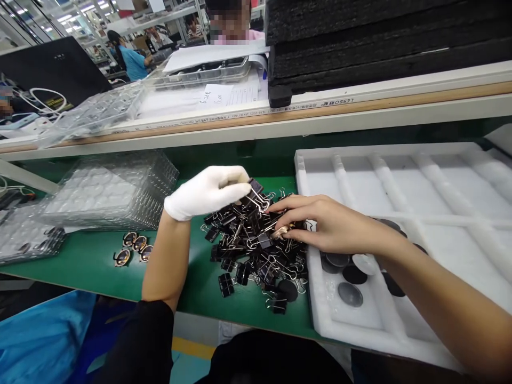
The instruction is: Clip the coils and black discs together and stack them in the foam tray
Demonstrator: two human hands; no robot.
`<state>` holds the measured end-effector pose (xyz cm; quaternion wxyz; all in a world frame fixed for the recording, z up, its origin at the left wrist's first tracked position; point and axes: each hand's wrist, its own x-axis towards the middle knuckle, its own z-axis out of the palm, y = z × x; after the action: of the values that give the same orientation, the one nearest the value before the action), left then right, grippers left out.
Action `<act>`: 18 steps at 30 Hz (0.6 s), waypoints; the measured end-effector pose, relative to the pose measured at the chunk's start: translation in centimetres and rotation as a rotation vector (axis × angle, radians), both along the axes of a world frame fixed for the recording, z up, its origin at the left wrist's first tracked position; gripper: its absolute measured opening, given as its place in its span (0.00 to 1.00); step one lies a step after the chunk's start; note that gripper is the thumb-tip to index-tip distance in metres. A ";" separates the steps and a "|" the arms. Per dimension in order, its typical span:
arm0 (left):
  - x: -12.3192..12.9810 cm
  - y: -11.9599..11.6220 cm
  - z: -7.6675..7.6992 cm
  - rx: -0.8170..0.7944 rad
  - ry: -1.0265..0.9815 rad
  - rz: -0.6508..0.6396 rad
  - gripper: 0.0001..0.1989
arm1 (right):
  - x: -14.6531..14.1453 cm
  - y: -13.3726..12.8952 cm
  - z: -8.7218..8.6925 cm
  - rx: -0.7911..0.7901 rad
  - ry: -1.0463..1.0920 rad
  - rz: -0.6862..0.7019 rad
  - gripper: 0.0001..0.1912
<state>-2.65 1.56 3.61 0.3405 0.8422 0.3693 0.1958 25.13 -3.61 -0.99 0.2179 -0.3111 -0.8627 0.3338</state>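
Note:
My left hand (212, 191), in a white glove, pinches a black binder clip (256, 188) whose silver wire handles point down to the right. Below it spreads a heap of black binder clips (262, 242) on the green tabletop. My right hand (316, 221) is bare and reaches over the heap's right side. Its fingers close round a small gold-coloured piece (281, 231), partly hidden by them. Round gold-rimmed pieces with dark faces (139, 243) lie to the left of the heap. A dark disc (287, 290) rests by the heap's lower edge.
On the right is a white foam tray (316, 314) with compartments, holding dark round discs (354, 274). Stacked clear plastic trays (116, 192) stand at the left. A shelf edge (224, 120) crosses behind, carrying black foam blocks (384, 48). Other people sit beyond.

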 end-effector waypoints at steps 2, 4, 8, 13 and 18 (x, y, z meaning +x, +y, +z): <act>0.4 -0.4 0.5 0.057 0.094 0.016 0.13 | 0.3 0.0 0.3 -0.042 -0.003 0.015 0.08; 0.5 -0.6 0.7 0.073 0.113 0.034 0.14 | 1.0 0.1 0.8 -0.115 0.047 0.019 0.06; 0.9 -1.3 0.5 0.133 0.155 0.002 0.15 | 1.9 0.0 1.7 -0.358 0.297 -0.001 0.07; 2.7 -2.5 -0.1 0.211 0.217 -0.122 0.15 | 0.2 -1.4 2.0 -0.515 0.267 -0.014 0.09; 3.8 -2.7 -1.0 0.210 -0.057 0.051 0.22 | -0.9 -2.0 1.8 -0.611 0.502 -0.030 0.09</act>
<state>1.10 -1.14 2.56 0.2557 0.8577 0.3583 0.2659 24.24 -5.63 0.82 0.3242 -0.2828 -0.6389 0.6377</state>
